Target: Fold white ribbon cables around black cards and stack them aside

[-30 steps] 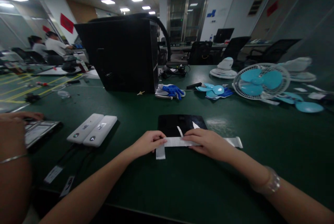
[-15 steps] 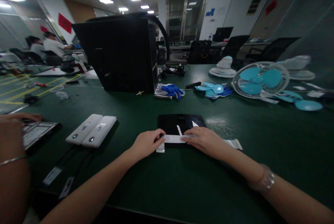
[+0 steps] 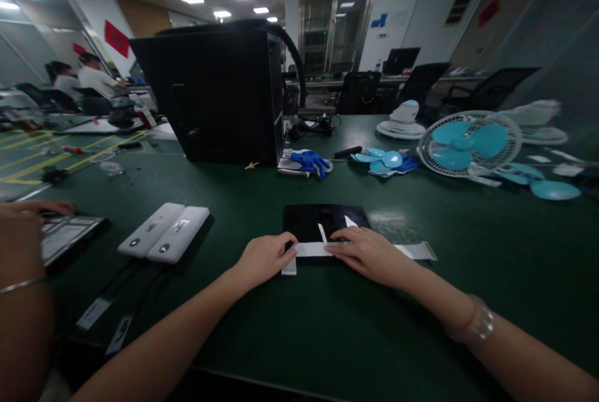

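Observation:
A flat black pad lies on the green table straight ahead of me. Across its near edge runs a long white strip, folded down at its left end and reaching out to the right over the table. My left hand is curled, thumb and fingers pinching the strip's left end. My right hand lies on top of the strip, fingers pressed together and pointing left, holding it down against the pad.
Two white remote-like devices lie to the left. A co-worker's arm with a bracelet reaches over a tablet. Behind stand a black computer case, blue gloves, blue fan blades and fan parts.
The strip's folded left end has been drawn up closer to the pad's edge, and both hands have shifted slightly away from me along with it.

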Demonstrator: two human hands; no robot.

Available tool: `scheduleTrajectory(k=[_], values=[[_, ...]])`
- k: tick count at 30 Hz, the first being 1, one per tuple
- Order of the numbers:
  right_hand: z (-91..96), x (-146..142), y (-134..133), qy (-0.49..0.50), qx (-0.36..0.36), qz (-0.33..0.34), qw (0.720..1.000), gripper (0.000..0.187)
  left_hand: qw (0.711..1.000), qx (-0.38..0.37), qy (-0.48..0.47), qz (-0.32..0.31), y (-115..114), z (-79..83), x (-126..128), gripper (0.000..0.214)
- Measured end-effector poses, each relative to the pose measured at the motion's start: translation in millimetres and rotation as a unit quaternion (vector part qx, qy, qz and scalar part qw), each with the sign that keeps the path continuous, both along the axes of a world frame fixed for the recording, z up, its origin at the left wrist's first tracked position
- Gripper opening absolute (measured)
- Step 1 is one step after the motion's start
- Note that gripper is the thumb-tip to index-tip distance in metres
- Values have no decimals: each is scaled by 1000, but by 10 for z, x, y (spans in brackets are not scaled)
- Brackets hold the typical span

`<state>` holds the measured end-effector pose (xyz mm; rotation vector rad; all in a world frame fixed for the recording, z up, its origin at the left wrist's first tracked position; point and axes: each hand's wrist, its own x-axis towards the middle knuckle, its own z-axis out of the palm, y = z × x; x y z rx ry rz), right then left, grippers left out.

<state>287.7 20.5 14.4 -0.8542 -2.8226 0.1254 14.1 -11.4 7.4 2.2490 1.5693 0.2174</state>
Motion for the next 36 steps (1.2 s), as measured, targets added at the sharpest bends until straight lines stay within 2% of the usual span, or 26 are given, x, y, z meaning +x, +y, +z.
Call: scheduleTrajectory(k=[5,19,30,33,36], values=[[9,-17,-10,0,-3,0,1000,36,1000,-19,0,5,-4,4,-3,33],[4,-29,-44,11,9,52,999,41,1000,2,7,3,6,-11,-10,31],[87,-50,-96,22,-28,38,999,38,1000,-1,-16,14,1,-13,-26,32],[66,-21,-54,18,-29,20,999,47,998,7,-37,57,17,-13,-51,31],[8,26,19,15,-29,-27,999,70,997,10,-25,78,39,-2,-74,35]])
